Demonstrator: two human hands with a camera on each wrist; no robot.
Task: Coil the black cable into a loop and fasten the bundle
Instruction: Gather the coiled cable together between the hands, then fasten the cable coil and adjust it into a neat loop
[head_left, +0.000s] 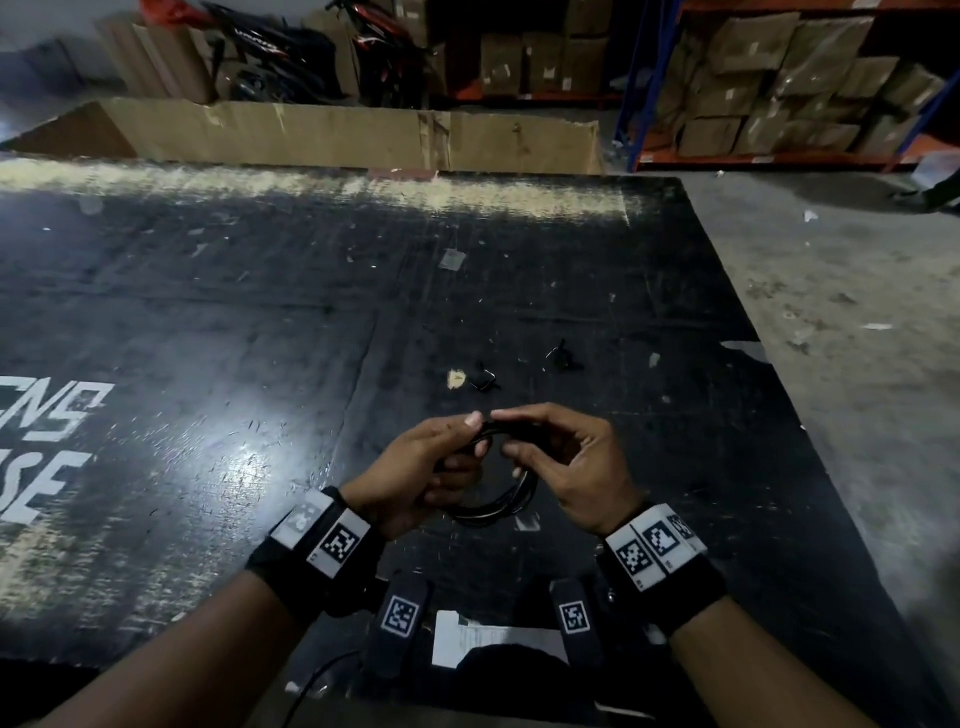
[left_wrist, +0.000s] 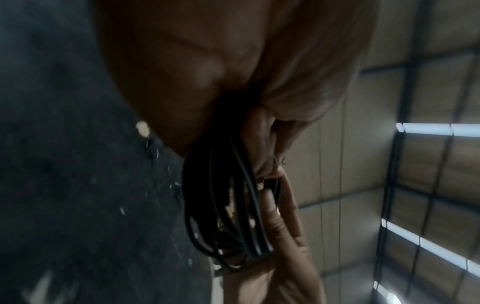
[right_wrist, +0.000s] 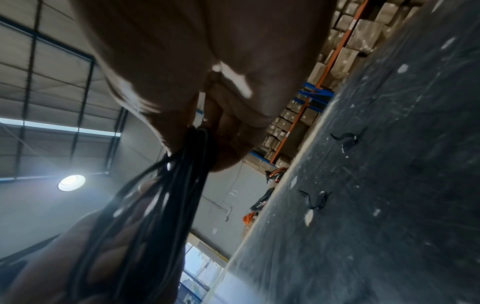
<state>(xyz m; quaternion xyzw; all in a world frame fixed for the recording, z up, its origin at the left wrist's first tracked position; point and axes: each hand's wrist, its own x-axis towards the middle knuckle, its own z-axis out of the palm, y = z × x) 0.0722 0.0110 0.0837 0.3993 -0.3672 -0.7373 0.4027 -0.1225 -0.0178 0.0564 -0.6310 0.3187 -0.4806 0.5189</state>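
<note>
The black cable (head_left: 493, 506) is already wound into several turns and is held just above the dark tabletop (head_left: 208, 312), a little below the middle of the head view. The left hand (head_left: 431, 467) has its fingers curled round one side of the coil and its thumb pressed on the top strands. The right hand (head_left: 561, 462) pinches the gathered strands at the top of the loop between thumb and forefinger, right against the left thumb.

Coiling looks finished, so the step in hand is judged to be the fastening: squeezing the strands together at one spot. No tie can be made out on the bundle itself. Two short black ties (head_left: 563, 358) lie on the tabletop just above the hands, near the middle of the frame. The next move probably calls for the left hand to keep the turns clamped so they do not spring apart, while the right lets go, fetches a tie and wraps it round the pinched section.

Writing: large white painted letters at the left edge of the tabletop, cut off by the frame, read roughly "CNS" over "SE". The wrist bands (head_left: 657, 545) carry black-and-white square code markers. Labels on the shelved cardboard boxes (head_left: 753, 78), upper right, are too small to read.
</note>
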